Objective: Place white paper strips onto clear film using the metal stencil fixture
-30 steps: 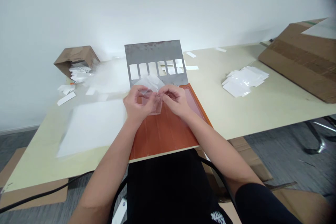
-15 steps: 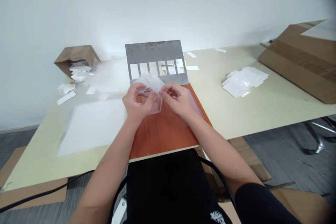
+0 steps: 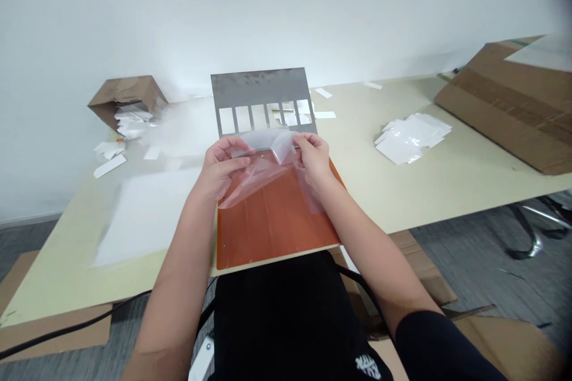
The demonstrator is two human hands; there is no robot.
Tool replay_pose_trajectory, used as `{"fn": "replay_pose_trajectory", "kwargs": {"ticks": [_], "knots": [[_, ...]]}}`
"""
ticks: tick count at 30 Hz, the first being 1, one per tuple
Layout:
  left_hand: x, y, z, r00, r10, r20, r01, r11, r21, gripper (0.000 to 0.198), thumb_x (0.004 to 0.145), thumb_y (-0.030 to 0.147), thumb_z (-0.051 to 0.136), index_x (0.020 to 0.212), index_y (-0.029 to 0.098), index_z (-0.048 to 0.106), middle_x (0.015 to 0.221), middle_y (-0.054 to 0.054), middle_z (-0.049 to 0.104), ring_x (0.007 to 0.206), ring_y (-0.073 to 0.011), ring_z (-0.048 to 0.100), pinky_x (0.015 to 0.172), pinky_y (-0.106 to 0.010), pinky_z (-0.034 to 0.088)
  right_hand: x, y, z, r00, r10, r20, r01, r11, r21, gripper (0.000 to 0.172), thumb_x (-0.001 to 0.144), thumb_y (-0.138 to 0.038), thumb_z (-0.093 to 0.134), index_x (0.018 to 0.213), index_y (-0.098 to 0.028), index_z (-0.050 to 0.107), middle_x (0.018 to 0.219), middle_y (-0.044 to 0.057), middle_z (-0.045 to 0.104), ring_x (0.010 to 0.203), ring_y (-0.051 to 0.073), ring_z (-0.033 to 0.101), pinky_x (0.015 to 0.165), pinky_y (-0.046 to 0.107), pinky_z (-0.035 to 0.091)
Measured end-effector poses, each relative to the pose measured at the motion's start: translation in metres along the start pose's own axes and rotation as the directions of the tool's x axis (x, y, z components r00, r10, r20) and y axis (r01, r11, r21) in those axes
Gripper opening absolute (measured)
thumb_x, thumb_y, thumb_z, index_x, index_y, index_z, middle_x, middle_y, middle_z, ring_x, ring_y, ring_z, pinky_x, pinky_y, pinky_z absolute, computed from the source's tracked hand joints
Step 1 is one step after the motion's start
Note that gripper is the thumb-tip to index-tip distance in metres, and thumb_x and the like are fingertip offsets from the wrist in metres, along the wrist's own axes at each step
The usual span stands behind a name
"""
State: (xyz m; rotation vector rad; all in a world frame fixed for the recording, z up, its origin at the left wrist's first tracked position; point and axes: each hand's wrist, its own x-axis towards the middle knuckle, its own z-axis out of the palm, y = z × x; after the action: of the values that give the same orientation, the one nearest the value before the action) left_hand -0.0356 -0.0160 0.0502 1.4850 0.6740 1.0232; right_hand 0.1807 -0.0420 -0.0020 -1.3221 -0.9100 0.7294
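Our L hand (image 3: pixel 218 166) & R hand (image 3: pixel 313 158) are apart, each pinching a top edge of the clear film (image 3: pixel 263 178). It's a thin, creased sheet or bag; can't tell which. Film sags betw. the hands & hangs over the upper part of the orange board (image 3: pixel 277 229), its lower edge seeming to touch the board. Board lies on the cream table (image 3: pixel 379 202), w/ its near end at the table edge in front of us. Just past the board's far end is a grey steel plate (image 3: pixel 259 86) w/ a row of slots, rust-stained along the top; white scraps (image 3: pixel 290 116) show thru the slots. L of the board: a blurred white sheet (image 3: pixel 152 214). Further L, a brown box (image 3: pixel 125 95) on its side spills white pieces (image 3: pixel 131 119). R of the board, well apart from the hands: a pile of white packets (image 3: pixel 413 138), then a cardboard sheet (image 3: pixel 504 107). A black cable (image 3: pixel 67 333) runs below the table's near edge.
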Motion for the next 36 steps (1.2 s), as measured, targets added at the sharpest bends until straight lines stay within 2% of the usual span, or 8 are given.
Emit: {"fn": "replay_pose_trajectory", "kwargs": {"ticks": [6, 11, 14, 18, 25, 30, 33, 36], "knots": [[-0.005, 0.01, -0.02, 0.951, -0.151, 0.271, 0.161, 0.987, -0.015, 0.042, 0.056, 0.032, 0.091, 0.092, 0.02, 0.072, 0.085, -0.011, 0.074, 0.05, -0.0163, 0.064, 0.04, -0.027, 0.048, 0.009, 0.006, 0.0, 0.984, 0.119, -0.129, -0.124, 0.992, -0.03, 0.036, 0.078, -0.036, 0.062, 0.109, -0.022, 0.048, 0.081, -0.002, 0.064, 0.063, 0.012, 0.06, 0.056, 0.024, 0.043], [-0.006, 0.007, -0.035, 0.944, -0.106, 0.313, 0.137, 0.988, -0.077, 0.05, 0.048, 0.048, 0.088, 0.087, 0.024, 0.07, 0.073, -0.007, 0.071, 0.028, -0.006, 0.038, 0.03, -0.027, 0.034, 0.006, 0.007, 0.001, 0.987, 0.121, -0.109, -0.14, 0.972, -0.19, 0.036, 0.082, -0.036, 0.057, 0.113, -0.021, 0.048, 0.089, 0.001, 0.068, 0.071, 0.014, 0.065, 0.064, 0.026, 0.048], [-0.005, 0.004, -0.041, 0.952, -0.066, 0.299, 0.106, 0.987, -0.118, 0.05, 0.042, 0.053, 0.085, 0.079, 0.024, 0.067, 0.064, -0.004, 0.067, 0.022, -0.0018, 0.024, 0.029, -0.03, 0.032, 0.0, 0.002, -0.001, 0.993, 0.091, -0.078, -0.112, 0.933, -0.343, 0.038, 0.082, -0.032, 0.058, 0.117, -0.021, 0.05, 0.093, 0.003, 0.071, 0.082, 0.017, 0.066, 0.075, 0.031, 0.05], [-0.004, -0.003, -0.05, 0.961, -0.048, 0.271, 0.091, 0.985, -0.149, 0.051, 0.041, 0.058, 0.078, 0.079, 0.025, 0.068, 0.063, -0.003, 0.066, 0.021, 0.0, 0.018, 0.029, -0.029, 0.027, -0.01, -0.008, -0.003, 0.997, 0.07, -0.032, -0.076, 0.831, -0.55, 0.037, 0.082, -0.028, 0.06, 0.118, -0.025, 0.054, 0.099, 0.004, 0.073, 0.096, 0.024, 0.066, 0.083, 0.038, 0.049], [-0.006, -0.018, -0.067, 0.976, -0.011, 0.215, 0.056, 0.977, -0.207, 0.057, 0.04, 0.064, 0.075, 0.083, 0.028, 0.064, 0.052, 0.002, 0.05, 0.026, -0.0015, 0.017, 0.034, -0.031, 0.025, -0.016, -0.018, -0.001, 0.995, 0.098, 0.033, -0.037, 0.639, -0.769, 0.034, 0.088, -0.027, 0.056, 0.122, -0.026, 0.057, 0.109, 0.008, 0.073, 0.105, 0.029, 0.066, 0.083, 0.043, 0.051], [-0.007, -0.027, -0.076, 0.986, 0.033, 0.161, 0.007, 0.97, -0.242, 0.056, 0.04, 0.07, 0.071, 0.075, 0.028, 0.056, 0.053, 0.002, 0.047, 0.03, -0.0074, 0.029, 0.038, -0.033, 0.026, -0.016, -0.019, 0.0, 0.991, 0.103, 0.081, 0.013, 0.542, -0.84, 0.033, 0.092, -0.027, 0.052, 0.125, -0.026, 0.058, 0.113, 0.011, 0.073, 0.105, 0.03, 0.066, 0.082, 0.042, 0.051], [-0.01, -0.035, -0.081, 0.993, 0.11, 0.042, -0.095, 0.962, -0.256, 0.056, 0.047, 0.076, 0.065, 0.076, 0.03, 0.051, 0.042, 0.007, 0.029, 0.032, -0.0117, 0.032, 0.043, -0.035, 0.03, -0.015, -0.018, 0.0, 0.99, 0.099, 0.099, 0.037, 0.501, -0.864, 0.034, 0.093, -0.026, 0.049, 0.126, -0.025, 0.059, 0.113, 0.014, 0.072, 0.102, 0.032, 0.067, 0.08, 0.043, 0.051], [-0.014, -0.039, -0.083, 0.987, 0.154, -0.051, -0.162, 0.951, -0.265, 0.056, 0.049, 0.076, 0.065, 0.081, 0.032, 0.051, 0.038, 0.011, 0.013, 0.029, -0.0097, 0.021, 0.042, -0.033, 0.026, -0.014, -0.017, 0.0, 0.988, 0.092, 0.126, 0.068, 0.477, -0.876, 0.033, 0.094, -0.025, 0.047, 0.125, -0.025, 0.06, 0.111, 0.013, 0.073, 0.102, 0.031, 0.067, 0.079, 0.042, 0.051]]}}
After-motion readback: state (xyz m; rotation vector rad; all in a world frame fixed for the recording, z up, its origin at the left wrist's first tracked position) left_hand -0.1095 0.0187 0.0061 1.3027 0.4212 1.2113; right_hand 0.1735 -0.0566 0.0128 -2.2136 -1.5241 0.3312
